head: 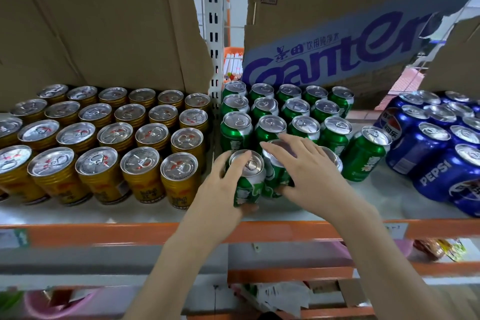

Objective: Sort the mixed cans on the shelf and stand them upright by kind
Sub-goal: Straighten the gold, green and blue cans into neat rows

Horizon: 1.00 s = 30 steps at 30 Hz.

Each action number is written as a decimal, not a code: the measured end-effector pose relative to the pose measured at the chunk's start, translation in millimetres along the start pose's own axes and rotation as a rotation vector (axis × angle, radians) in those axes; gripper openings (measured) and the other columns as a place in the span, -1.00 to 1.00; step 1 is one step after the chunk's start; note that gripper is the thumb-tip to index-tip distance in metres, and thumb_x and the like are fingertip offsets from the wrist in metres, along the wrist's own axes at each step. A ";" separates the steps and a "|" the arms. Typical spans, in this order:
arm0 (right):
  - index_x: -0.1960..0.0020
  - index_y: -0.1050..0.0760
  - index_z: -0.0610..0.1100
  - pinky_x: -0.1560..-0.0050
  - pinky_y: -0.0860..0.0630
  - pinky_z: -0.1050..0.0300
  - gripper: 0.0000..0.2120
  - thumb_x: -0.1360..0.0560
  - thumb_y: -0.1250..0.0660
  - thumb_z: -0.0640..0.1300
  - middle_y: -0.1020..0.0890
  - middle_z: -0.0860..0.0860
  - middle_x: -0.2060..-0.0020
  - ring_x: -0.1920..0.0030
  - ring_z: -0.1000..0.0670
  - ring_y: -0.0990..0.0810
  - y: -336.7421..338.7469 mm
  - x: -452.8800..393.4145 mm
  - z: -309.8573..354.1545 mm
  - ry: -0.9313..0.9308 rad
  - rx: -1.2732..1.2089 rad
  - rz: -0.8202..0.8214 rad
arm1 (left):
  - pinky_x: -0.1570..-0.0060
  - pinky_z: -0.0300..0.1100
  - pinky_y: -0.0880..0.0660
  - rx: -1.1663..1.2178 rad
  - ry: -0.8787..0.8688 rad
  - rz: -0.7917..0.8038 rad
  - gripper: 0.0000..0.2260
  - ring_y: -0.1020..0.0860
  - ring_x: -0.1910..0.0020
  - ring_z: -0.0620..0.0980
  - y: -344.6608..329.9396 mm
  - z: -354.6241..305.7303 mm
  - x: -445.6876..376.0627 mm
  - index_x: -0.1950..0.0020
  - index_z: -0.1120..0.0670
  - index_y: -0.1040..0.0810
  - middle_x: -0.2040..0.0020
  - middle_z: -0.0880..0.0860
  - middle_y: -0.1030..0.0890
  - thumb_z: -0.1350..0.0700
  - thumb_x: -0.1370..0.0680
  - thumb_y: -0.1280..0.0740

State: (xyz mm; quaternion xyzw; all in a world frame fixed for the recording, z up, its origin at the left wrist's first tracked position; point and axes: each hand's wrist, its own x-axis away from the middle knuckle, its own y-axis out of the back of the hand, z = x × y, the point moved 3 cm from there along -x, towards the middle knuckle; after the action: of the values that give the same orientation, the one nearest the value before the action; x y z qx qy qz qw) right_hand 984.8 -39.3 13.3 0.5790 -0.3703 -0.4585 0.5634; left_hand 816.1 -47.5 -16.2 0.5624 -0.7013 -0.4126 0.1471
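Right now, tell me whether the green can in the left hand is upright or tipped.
Upright. The green can shows its silver lid facing up and its base on the shelf, with the left hand gripping its side.

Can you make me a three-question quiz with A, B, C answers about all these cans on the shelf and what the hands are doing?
1. Where do the green drink cans stand?
A. Left of the gold cans
B. Between the gold ribbed cans and the blue Pepsi cans
C. On the shelf below

2. What colour is the front edge of the shelf?
A. Orange
B. Purple
C. Black

3. What is the left hand doing?
A. Hanging with nothing in it
B. Holding a blue can
C. Gripping the front green can

Answers:
1 B, the green block sits in the middle with gold on one side and blue on the other.
2 A, an orange strip runs along the front.
3 C, its fingers curl round that can, while the right hand lies over the green can beside it.
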 end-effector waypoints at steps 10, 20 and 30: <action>-0.25 -0.41 -0.04 0.19 -0.27 0.12 -0.38 -0.21 -0.42 -0.26 -0.39 -0.14 -0.12 0.00 -0.18 -0.48 3.5 -4.3 17.4 0.094 0.009 -0.138 | -0.05 -0.11 -0.41 -0.034 0.095 -0.231 -0.29 -0.46 -0.19 0.16 -4.0 1.3 10.6 -0.45 0.02 -0.29 -0.29 0.13 -0.41 0.16 -0.37 -0.52; -0.18 -0.33 0.03 0.02 -0.29 0.19 -0.44 -0.27 -0.51 -0.03 -0.40 0.01 -0.05 0.04 -0.02 -0.39 35.4 4.9 -2.5 0.019 -0.235 -0.294 | 0.00 -0.09 -0.40 -0.104 0.159 -0.156 -0.29 -0.41 -0.23 0.18 -6.5 -2.2 1.5 -0.48 -0.01 -0.22 -0.36 0.13 -0.32 0.15 -0.41 -0.48; -0.09 -0.40 -0.06 0.08 -0.30 0.57 -0.43 -0.23 -0.44 0.22 -0.30 0.01 -0.02 -0.01 0.37 -0.28 29.9 42.9 -4.0 -0.185 -0.452 -0.801 | 0.05 -0.03 -0.44 -0.092 0.156 -0.226 -0.28 -0.48 -0.15 0.22 -11.0 -14.1 -1.5 -0.44 0.02 -0.32 -0.26 0.17 -0.44 0.16 -0.34 -0.53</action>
State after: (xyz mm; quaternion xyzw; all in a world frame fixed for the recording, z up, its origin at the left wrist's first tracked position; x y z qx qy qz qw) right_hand 1004.3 -81.3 37.8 0.4956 -0.0574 -0.7588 0.4187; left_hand 833.4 -52.3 -15.3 0.6607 -0.6002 -0.4134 0.1796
